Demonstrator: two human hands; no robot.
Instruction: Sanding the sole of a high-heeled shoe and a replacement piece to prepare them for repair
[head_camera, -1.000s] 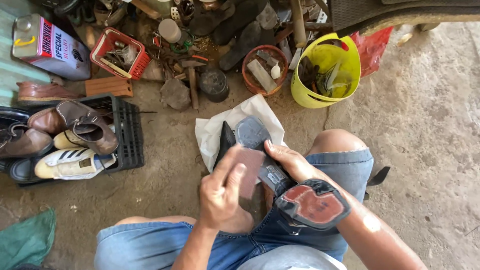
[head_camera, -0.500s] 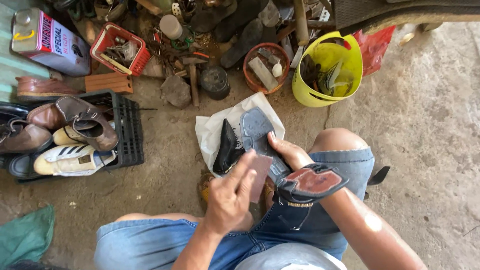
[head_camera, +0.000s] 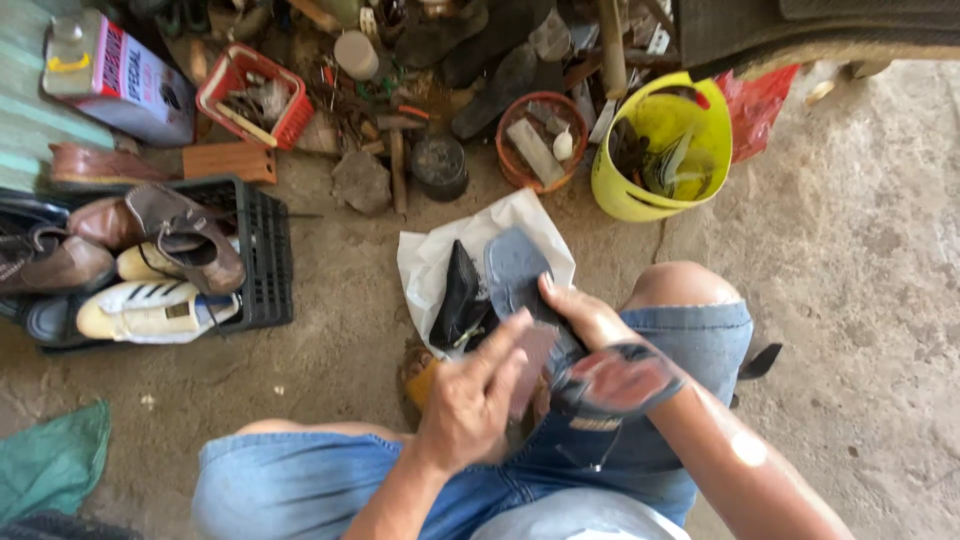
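Shoe (head_camera: 590, 375): it lies across your lap, sole up, long axis running from the grey forepart near the white bag (head_camera: 430, 262) back to the red heel patch by your right thigh.
Right hand (head_camera: 585, 318): your fingers wrap its upper edge, holding it steady.
Left hand (head_camera: 470, 405): nearer you, its fingers pinch a small brownish pad (head_camera: 530, 365) flat against the sole's middle.

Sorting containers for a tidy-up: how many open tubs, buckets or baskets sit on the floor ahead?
3: a red basket at upper left, a round brown tub in the middle, a yellow bucket beside it. Clutter may hide more.
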